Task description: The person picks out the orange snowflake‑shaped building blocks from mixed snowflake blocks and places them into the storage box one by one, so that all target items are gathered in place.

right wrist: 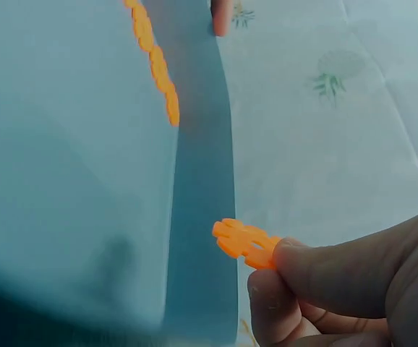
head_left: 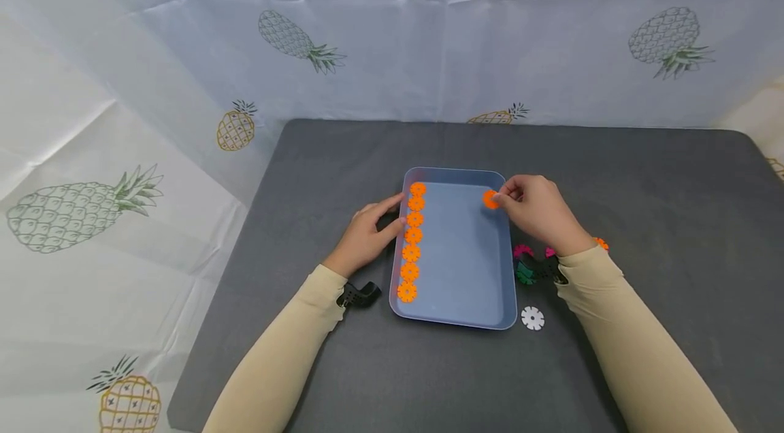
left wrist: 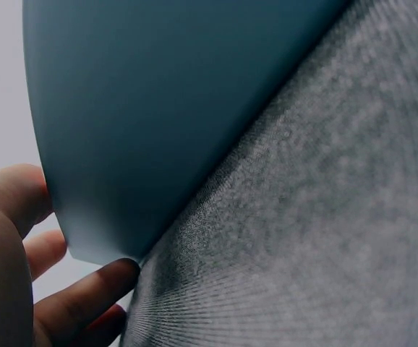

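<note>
A shallow blue-grey tray lies on the dark table. Down its left side runs a column of several orange notched discs, shaped like flowers. My left hand touches the tray's left edge with fingers extended; in the left wrist view its fingers rest along the outer wall. Over the tray's upper right corner, my right hand pinches one more orange notched disc between thumb and finger. That disc is held above the tray floor.
Right of the tray lie a white notched disc, a green one and a pink one. Another orange piece shows behind the right wrist, which partly hides this group. A pineapple-print cloth hangs behind the table.
</note>
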`<state>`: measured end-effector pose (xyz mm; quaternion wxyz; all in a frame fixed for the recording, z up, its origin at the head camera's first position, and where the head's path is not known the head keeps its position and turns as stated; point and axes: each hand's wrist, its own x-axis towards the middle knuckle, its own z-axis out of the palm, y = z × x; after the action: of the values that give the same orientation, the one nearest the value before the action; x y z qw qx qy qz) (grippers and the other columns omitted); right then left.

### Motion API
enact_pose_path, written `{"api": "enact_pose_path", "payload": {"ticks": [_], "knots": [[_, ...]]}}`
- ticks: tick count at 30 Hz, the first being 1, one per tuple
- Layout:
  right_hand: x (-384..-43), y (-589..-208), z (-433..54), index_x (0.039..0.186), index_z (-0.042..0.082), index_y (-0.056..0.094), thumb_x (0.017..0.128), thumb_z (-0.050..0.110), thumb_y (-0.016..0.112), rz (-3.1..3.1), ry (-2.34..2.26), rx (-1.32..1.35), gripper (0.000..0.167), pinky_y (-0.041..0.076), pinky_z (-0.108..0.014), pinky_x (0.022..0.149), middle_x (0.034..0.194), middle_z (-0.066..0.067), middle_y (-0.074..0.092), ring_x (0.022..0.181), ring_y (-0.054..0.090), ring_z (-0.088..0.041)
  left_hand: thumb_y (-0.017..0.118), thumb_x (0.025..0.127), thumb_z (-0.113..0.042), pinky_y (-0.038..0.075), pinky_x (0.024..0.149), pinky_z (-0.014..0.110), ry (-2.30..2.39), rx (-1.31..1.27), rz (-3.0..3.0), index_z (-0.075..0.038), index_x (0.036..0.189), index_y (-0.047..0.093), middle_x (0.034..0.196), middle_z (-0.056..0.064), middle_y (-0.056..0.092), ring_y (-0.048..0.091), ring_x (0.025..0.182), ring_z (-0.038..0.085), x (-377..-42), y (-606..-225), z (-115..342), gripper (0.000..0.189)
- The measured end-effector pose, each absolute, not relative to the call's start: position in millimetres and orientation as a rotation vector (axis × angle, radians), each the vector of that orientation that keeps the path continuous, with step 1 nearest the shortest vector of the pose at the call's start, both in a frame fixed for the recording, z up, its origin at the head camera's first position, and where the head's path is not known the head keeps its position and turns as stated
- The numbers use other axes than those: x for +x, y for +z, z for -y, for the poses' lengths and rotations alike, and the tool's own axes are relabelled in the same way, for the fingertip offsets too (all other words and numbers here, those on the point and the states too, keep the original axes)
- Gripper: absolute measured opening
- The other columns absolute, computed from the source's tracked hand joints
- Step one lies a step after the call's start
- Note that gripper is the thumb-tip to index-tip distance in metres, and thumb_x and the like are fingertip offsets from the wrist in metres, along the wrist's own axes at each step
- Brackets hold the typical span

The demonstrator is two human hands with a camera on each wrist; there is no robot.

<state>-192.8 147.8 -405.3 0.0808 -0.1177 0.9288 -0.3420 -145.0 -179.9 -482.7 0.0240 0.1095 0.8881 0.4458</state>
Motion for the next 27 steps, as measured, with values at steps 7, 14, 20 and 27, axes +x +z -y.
{"api": "enact_pose_path", "payload": {"ticks": [7, 14, 20, 27], "knots": [[-204.3, -408.5, -123.2, 0.098, 0.001, 0.072, 0.103, 0.017, 0.067, -2.773, -1.073, -0.374, 0.017, 0.045, -0.036, 0.06, 0.09, -0.013, 0.07, 0.069, 0.055, -0.024, 0.065, 0.105, -0.042, 0.036, 0.115, 0.057, 1.401, 0.335, -2.741, -0.029, 0.158, 0.051, 0.148, 0.002, 0.063, 0.05, 0.137, 0.029, -146.5, -481.5, 180.1, 0.056], [-215.5, -419.9, -104.7, 0.1, 0.0, 0.073, 0.104, 0.016, 0.065, -2.734, -1.085, -0.352, 0.018, 0.046, -0.034, 0.061, 0.09, -0.012, 0.07, 0.066, 0.056, -0.022, 0.065, 0.105, -0.039, 0.036, 0.117, 0.058, 1.387, 0.345, -2.741, -0.027, 0.158, 0.052, 0.146, 0.004, 0.064, 0.051, 0.138, 0.03, -143.7, -483.6, 179.8, 0.056], [-223.3, -421.2, -93.5, 0.098, 0.002, 0.074, 0.103, 0.017, 0.065, -2.698, -1.109, -0.361, 0.018, 0.043, -0.034, 0.059, 0.08, -0.009, 0.068, 0.06, 0.05, -0.02, 0.064, 0.105, -0.041, 0.034, 0.117, 0.058, 1.392, 0.326, -2.737, -0.028, 0.158, 0.051, 0.146, 0.005, 0.064, 0.051, 0.137, 0.03, -141.5, -481.2, 179.7, 0.056], [-237.5, -429.8, -82.9, 0.096, 0.002, 0.076, 0.103, 0.018, 0.064, -2.702, -1.071, -0.381, 0.021, 0.044, -0.034, 0.06, 0.07, -0.006, 0.064, 0.058, 0.051, -0.02, 0.063, 0.106, -0.043, 0.033, 0.118, 0.058, 1.382, 0.337, -2.747, -0.027, 0.158, 0.051, 0.146, 0.005, 0.064, 0.052, 0.137, 0.03, -140.8, -478.8, 177.3, 0.056]]}}
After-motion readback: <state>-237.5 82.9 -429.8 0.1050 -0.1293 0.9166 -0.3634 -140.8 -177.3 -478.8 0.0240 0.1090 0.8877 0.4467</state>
